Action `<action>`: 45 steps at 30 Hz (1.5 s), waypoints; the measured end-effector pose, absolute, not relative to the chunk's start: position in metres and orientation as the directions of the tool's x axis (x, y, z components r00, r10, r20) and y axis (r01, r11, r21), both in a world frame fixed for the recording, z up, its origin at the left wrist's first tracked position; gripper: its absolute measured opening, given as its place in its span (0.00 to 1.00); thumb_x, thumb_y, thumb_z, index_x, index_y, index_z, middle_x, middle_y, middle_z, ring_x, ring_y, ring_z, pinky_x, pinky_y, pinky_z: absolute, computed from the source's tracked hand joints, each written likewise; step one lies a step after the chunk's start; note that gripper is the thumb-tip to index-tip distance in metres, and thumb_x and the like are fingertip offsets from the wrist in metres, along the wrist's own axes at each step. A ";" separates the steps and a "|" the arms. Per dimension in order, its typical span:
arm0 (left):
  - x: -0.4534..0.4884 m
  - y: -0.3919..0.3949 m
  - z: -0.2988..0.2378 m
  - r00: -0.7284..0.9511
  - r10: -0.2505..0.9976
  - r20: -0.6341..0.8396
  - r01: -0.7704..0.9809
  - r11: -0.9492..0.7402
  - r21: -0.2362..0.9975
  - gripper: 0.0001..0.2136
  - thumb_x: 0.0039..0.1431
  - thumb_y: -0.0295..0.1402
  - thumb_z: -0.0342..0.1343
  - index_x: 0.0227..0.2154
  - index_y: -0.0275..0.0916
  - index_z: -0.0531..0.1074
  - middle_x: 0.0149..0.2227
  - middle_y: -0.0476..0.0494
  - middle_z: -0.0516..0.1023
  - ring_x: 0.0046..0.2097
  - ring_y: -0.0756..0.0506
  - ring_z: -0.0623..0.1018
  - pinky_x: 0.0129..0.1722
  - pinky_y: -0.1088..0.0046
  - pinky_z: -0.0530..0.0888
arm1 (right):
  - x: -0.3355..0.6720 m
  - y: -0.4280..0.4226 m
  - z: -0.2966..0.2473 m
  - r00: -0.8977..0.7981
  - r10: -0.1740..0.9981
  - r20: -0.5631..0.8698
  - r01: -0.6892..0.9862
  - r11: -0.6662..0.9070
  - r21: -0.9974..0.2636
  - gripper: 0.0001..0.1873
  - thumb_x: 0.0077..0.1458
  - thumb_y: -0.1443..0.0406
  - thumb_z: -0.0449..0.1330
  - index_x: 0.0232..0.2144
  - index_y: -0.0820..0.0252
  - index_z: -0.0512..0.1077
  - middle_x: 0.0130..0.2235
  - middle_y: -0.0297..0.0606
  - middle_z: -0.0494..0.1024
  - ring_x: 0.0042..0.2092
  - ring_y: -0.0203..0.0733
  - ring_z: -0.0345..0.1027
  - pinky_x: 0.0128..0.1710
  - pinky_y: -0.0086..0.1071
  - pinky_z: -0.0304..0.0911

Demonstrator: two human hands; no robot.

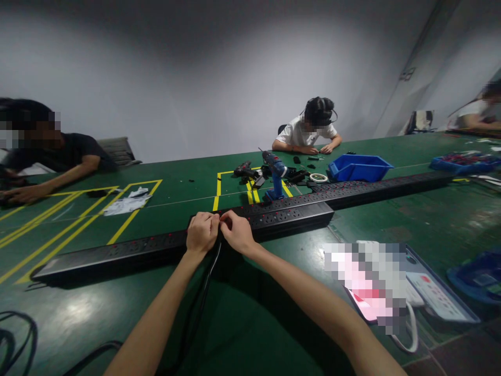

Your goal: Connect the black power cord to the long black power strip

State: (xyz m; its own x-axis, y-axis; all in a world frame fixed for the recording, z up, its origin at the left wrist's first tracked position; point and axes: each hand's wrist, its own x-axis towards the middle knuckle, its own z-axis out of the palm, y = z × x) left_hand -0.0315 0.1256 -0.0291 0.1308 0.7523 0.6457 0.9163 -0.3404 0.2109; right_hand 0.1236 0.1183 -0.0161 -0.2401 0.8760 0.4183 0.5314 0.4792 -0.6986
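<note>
Black power strip (117, 253): lies lengthwise on the table (97, 313), parallel to the near edge, about mid-depth; sockets and red switches along the top.
left hand (201, 232): fingers curled closed, tips on the strip's top at mid-length.
right hand (237, 234): also closed, tips meeting the left hand's; what's pinched between them is too small to tell.
cable (203, 292): black, drops from between the wrists toward the near edge.
doing it well (my read): brace both palms on the strip so it can't slide, use fingertips only, leave the cable slack so it doesn't tug the spot.
count, strips: 2. The second strip (391, 185) is just behind the first, overlaps its right end and runs toward the right edge.
count, drills: 2. The blue drill (276, 175) stands upright and the dark drill (243, 168) lies flat, both beyond the strips.
count, blue containers: 3. The blue bin (358, 168) is near the far edge, the blue tray (465, 163) is toward the far right corner, and the low blue bin (475, 274) is at the right edge.
count, tape roll (318, 177): 1, just beside the blue bin.
count, other people: 3. One is at the left edge, one at the far edge, one at the far right corner.
</note>
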 end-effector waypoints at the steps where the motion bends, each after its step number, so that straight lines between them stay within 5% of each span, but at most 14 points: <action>1: -0.032 0.126 -0.029 0.130 0.752 0.647 0.917 -0.340 0.211 0.20 0.68 0.39 0.39 0.31 0.40 0.74 0.38 0.38 0.79 0.45 0.39 0.73 0.46 0.60 0.67 | 0.124 0.119 -0.016 -0.238 0.887 0.397 0.539 0.460 -0.705 0.09 0.61 0.61 0.53 0.41 0.53 0.70 0.33 0.31 0.76 0.33 0.38 0.69 0.36 0.29 0.60; 5: -0.032 0.126 -0.029 0.107 0.754 0.648 0.910 -0.336 0.242 0.20 0.68 0.40 0.38 0.29 0.40 0.74 0.36 0.39 0.79 0.45 0.39 0.73 0.46 0.60 0.68 | 0.124 0.127 -0.015 -0.212 0.920 0.329 0.539 0.391 -0.746 0.10 0.57 0.60 0.56 0.42 0.51 0.71 0.30 0.30 0.76 0.32 0.38 0.69 0.33 0.29 0.58; 9: -0.032 0.127 -0.027 -0.025 0.771 0.637 0.840 -0.330 0.431 0.23 0.68 0.42 0.36 0.28 0.41 0.74 0.35 0.41 0.78 0.43 0.41 0.75 0.46 0.61 0.69 | 0.128 0.143 -0.013 -0.279 0.941 0.189 0.353 0.284 -0.891 0.13 0.51 0.65 0.59 0.41 0.54 0.70 0.24 0.28 0.72 0.28 0.36 0.67 0.29 0.27 0.58; 13: -0.038 0.134 -0.024 -0.342 0.746 0.571 0.609 -0.286 0.740 0.28 0.69 0.43 0.29 0.30 0.39 0.74 0.34 0.41 0.79 0.39 0.44 0.77 0.44 0.64 0.71 | 0.139 0.157 -0.007 -0.317 0.948 -0.012 0.038 0.000 -0.999 0.09 0.51 0.65 0.56 0.38 0.57 0.67 0.18 0.23 0.63 0.17 0.29 0.50 0.18 0.24 0.45; 16: -0.047 0.141 -0.021 -0.442 0.739 0.508 0.459 -0.300 0.836 0.28 0.68 0.43 0.28 0.34 0.38 0.73 0.34 0.41 0.79 0.38 0.46 0.78 0.40 0.67 0.73 | 0.148 0.162 0.000 -0.373 0.925 -0.077 -0.131 -0.135 -0.982 0.07 0.51 0.63 0.56 0.35 0.57 0.64 0.18 0.22 0.61 0.16 0.26 0.42 0.16 0.22 0.36; 19: -0.053 0.143 -0.017 -0.261 0.810 0.525 0.575 -0.307 0.759 0.18 0.65 0.42 0.40 0.33 0.39 0.74 0.36 0.43 0.79 0.39 0.45 0.77 0.40 0.67 0.73 | 0.153 0.161 0.005 -0.417 0.905 -0.086 -0.158 -0.166 -0.973 0.09 0.50 0.61 0.58 0.33 0.57 0.63 0.18 0.23 0.61 0.16 0.25 0.41 0.16 0.22 0.34; 24: -0.047 0.131 -0.014 0.228 0.842 0.489 0.841 -0.423 0.337 0.09 0.59 0.34 0.49 0.30 0.42 0.74 0.36 0.43 0.79 0.42 0.42 0.74 0.46 0.61 0.69 | 0.145 0.154 0.004 -0.421 0.902 -0.096 0.036 -0.089 -0.995 0.06 0.54 0.62 0.55 0.33 0.57 0.65 0.19 0.24 0.66 0.15 0.27 0.44 0.17 0.22 0.38; 29: -0.041 0.123 -0.017 0.273 0.829 0.488 0.880 -0.421 0.223 0.09 0.58 0.30 0.47 0.29 0.42 0.72 0.37 0.43 0.78 0.43 0.41 0.73 0.46 0.60 0.68 | 0.131 0.135 -0.005 -0.298 0.943 0.145 0.417 0.265 -0.869 0.06 0.55 0.62 0.57 0.37 0.56 0.70 0.22 0.29 0.72 0.25 0.35 0.65 0.27 0.27 0.55; 33: -0.042 0.121 -0.018 0.265 0.822 0.504 0.890 -0.410 0.202 0.10 0.56 0.27 0.46 0.30 0.42 0.72 0.37 0.42 0.78 0.45 0.40 0.73 0.47 0.58 0.67 | 0.123 0.118 -0.010 -0.203 0.943 0.263 0.626 0.332 -0.706 0.10 0.59 0.59 0.55 0.42 0.53 0.71 0.28 0.32 0.77 0.30 0.39 0.69 0.32 0.29 0.56; 39: -0.042 0.120 -0.021 0.292 0.801 0.523 0.895 -0.421 0.145 0.12 0.57 0.26 0.45 0.31 0.42 0.73 0.37 0.42 0.78 0.44 0.40 0.73 0.47 0.58 0.67 | 0.124 0.092 -0.026 -0.175 0.919 0.354 0.564 0.389 -0.728 0.17 0.65 0.57 0.48 0.51 0.51 0.69 0.32 0.35 0.77 0.33 0.42 0.72 0.35 0.29 0.59; 45: -0.044 0.121 -0.025 0.304 0.784 0.542 0.896 -0.429 0.117 0.13 0.56 0.25 0.45 0.33 0.41 0.75 0.38 0.41 0.78 0.43 0.40 0.74 0.47 0.58 0.67 | 0.128 0.076 -0.041 -0.289 0.915 0.280 0.364 0.375 -0.853 0.22 0.66 0.55 0.44 0.59 0.49 0.62 0.25 0.31 0.72 0.27 0.41 0.69 0.31 0.29 0.59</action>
State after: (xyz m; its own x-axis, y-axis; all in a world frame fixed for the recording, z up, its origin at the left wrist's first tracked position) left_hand -0.0443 0.1213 -0.0251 0.3044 0.7836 0.5416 0.8956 -0.4291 0.1174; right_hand 0.1283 0.0761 -0.0407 -0.2895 0.9154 0.2797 0.3635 0.3754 -0.8526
